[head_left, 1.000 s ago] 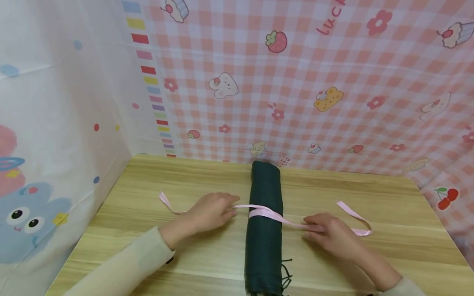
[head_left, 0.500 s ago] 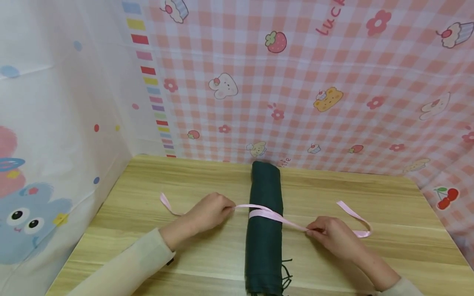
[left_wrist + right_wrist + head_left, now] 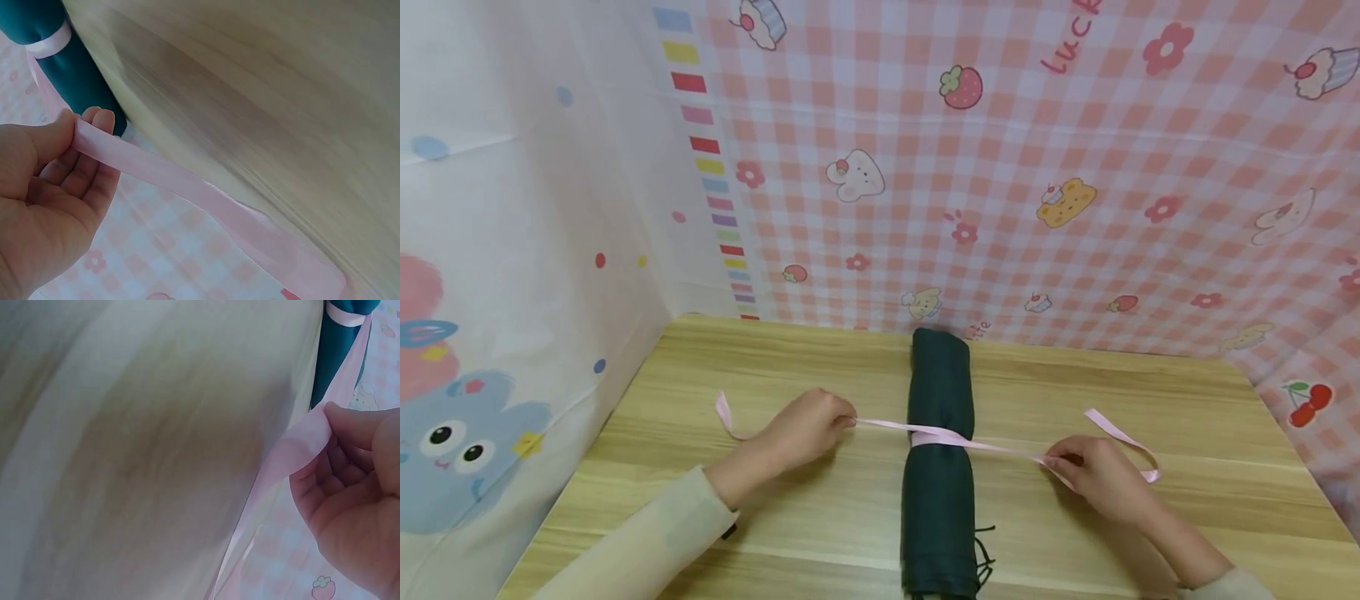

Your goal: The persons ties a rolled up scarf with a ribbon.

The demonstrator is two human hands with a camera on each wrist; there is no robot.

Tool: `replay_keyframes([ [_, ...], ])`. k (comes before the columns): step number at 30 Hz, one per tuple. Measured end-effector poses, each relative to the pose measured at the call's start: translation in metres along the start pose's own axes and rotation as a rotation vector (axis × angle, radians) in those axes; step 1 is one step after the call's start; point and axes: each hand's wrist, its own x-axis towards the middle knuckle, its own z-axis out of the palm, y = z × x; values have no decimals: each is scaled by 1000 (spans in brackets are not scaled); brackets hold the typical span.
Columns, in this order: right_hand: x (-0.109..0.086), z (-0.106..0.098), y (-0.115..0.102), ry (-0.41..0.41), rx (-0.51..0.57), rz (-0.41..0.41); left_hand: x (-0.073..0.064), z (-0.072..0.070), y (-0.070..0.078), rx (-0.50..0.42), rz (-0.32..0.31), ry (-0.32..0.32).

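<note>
A rolled dark green cloth [image 3: 937, 508] with fringe at its near end lies lengthwise on the wooden table [image 3: 775, 533]. Around its middle goes a pink ribbon [image 3: 940, 436], crossed on top and squeezing the roll in slightly. To the left of the roll, my left hand [image 3: 805, 429] pinches one side of the ribbon between thumb and fingers, its tail trailing beyond the wrist. On the other side my right hand [image 3: 1105, 475] pinches the opposite length, which stretches nearly straight. Both wrist views show the ribbon [image 3: 162, 172] held by thumb and fingers.
Behind the table hangs a pink checked cloth [image 3: 910, 208] with cartoon prints. A white printed cloth [image 3: 535, 250] hangs at the left. The ribbon's loose right tail [image 3: 1116, 429] curls on the table beyond my right hand.
Both hands have closed their fingers on the ribbon and moved apart, the left hand leftward, the right hand rightward. The ribbon has drawn tighter, and the cloth roll now narrows at its middle.
</note>
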Motion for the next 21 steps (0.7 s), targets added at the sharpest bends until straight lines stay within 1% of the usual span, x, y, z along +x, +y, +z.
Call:
replay_keyframes([
  [3, -1, -3, 0, -4, 11, 20, -3, -3, -3, -3, -1, 1],
  [5, -1, -3, 0, 7, 16, 18, -3, -4, -3, -12, -5, 5],
  [9, 0, -1, 0, 20, 33, 28, -3, -4, -1, -31, -11, 28],
  [12, 1, 0, 0, 29, 35, 48, -3, -3, 1, -25, -14, 52],
  [14, 1, 1, -1, 32, 31, 56, -4, -3, 1, -21, -19, 57],
  [18, 1, 2, -2, 47, 16, 51, -5, -2, 2, -12, 2, 78],
  [21, 1, 3, -3, 64, -2, 16, -4, -1, 2, -9, 18, 83],
])
